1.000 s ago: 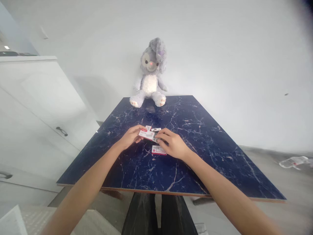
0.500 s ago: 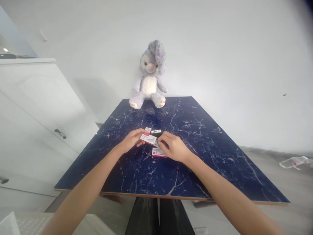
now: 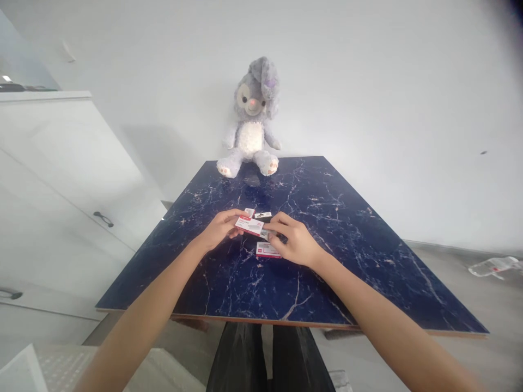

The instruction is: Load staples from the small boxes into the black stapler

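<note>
A small red and white cardboard box (image 3: pixel 248 226) is held up over the table, tilted, with its printed face toward me. My left hand (image 3: pixel 224 227) grips its left end, fingers on top and thumb side partly hidden. At the other end, my right hand (image 3: pixel 293 238) has its index finger on the box edge and its thumb below, around a pale flap or piece (image 3: pixel 265 234) too small to make out. A second red and white box (image 3: pixel 267 250) lies flat just below my right fingers. Behind the hands are a black and white packet (image 3: pixel 262 215) and another red and white piece (image 3: pixel 249 212).
The blue marble-patterned table (image 3: pixel 261 288) carries a grey plush rabbit (image 3: pixel 250 130) at its far edge, against the wall. A white cabinet (image 3: pixel 61 179) stands on the left. Clear plastic packaging (image 3: pixel 495 267) lies on the floor at the right.
My right index finger has stretched forward onto the end of the held box. The view has shifted slightly; the left hand keeps its grip.
</note>
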The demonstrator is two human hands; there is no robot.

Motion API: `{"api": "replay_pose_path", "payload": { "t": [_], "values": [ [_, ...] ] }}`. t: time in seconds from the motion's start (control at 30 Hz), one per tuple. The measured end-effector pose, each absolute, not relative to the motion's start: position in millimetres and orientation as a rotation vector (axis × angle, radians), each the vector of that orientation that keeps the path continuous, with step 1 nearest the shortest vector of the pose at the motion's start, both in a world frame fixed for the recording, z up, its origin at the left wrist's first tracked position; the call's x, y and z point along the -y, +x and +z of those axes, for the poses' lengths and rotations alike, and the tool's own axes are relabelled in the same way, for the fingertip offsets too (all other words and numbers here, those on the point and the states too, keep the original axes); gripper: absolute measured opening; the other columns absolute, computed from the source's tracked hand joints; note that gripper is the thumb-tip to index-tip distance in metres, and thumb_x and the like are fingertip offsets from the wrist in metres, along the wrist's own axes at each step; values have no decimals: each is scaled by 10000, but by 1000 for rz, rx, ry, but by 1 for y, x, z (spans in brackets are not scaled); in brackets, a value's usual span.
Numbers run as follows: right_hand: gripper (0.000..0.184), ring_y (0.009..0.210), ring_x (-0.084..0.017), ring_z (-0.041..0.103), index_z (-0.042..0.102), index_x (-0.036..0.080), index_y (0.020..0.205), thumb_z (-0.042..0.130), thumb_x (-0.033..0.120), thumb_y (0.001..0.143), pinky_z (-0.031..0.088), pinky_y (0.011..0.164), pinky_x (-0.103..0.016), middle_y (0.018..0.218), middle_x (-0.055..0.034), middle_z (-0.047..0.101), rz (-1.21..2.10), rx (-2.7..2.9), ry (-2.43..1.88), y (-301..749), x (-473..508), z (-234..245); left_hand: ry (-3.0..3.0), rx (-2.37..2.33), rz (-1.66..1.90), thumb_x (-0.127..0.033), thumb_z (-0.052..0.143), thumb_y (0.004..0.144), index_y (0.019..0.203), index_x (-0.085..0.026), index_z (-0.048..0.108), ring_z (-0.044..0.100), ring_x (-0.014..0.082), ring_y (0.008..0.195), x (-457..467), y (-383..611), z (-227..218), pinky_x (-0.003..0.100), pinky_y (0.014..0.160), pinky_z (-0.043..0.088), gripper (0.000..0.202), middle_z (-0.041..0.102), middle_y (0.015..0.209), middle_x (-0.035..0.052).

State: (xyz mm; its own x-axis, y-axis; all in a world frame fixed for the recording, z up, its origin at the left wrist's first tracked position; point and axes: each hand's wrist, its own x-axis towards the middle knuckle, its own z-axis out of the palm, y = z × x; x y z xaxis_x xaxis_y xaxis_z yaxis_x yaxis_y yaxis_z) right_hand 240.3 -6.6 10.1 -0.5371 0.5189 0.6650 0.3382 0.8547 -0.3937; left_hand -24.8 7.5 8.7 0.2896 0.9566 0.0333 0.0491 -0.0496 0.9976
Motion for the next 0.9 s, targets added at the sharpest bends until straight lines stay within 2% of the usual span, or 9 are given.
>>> {"api": "replay_pose_path", "payload": {
  "t": [0.17, 0.43, 0.63, 0.8, 0.9],
  "values": [
    [147, 822, -169, 607, 689, 216, 1006, 552, 203, 954, 511, 734, -310, 946, -60, 608, 302, 2163, -624, 238, 6, 11, 1436, -999, 957, -481, 658, 889, 1113, -167, 702, 518, 94, 519, -6, -24, 11, 207, 489, 366, 388, 637, 631, 25],
    [137, 842, -184, 599, 636, 212, 958, 502, 226, 986, 506, 771, -327, 955, -69, 612, 307, 2184, -739, 240, 5, 12, 1356, -1013, 997, -412, 702, 843, 1122, -153, 712, 542, 109, 571, -9, -23, 9, 224, 528, 390, 381, 669, 712, 51],
    [184, 937, -208, 624, 652, 223, 1106, 538, 215, 962, 518, 820, -351, 1056, -88, 642, 305, 2184, -703, 240, 4, 10, 1357, -1017, 1009, -409, 689, 853, 1125, -174, 717, 568, 116, 606, -9, -26, 10, 221, 542, 386, 360, 678, 735, 46],
    [134, 821, -173, 625, 684, 216, 931, 554, 189, 949, 502, 741, -311, 933, -59, 662, 352, 2250, -628, 238, 3, 6, 1413, -1045, 931, -419, 672, 872, 1100, -175, 726, 573, 116, 602, -7, -23, 9, 218, 552, 391, 339, 666, 685, 36],
    [121, 774, -154, 602, 660, 204, 904, 551, 164, 938, 477, 715, -290, 894, -46, 647, 350, 2262, -653, 237, 4, 5, 1440, -1056, 908, -426, 662, 881, 1100, -173, 727, 570, 116, 596, -7, -21, 7, 221, 549, 388, 341, 660, 674, 32]
  ]
}}
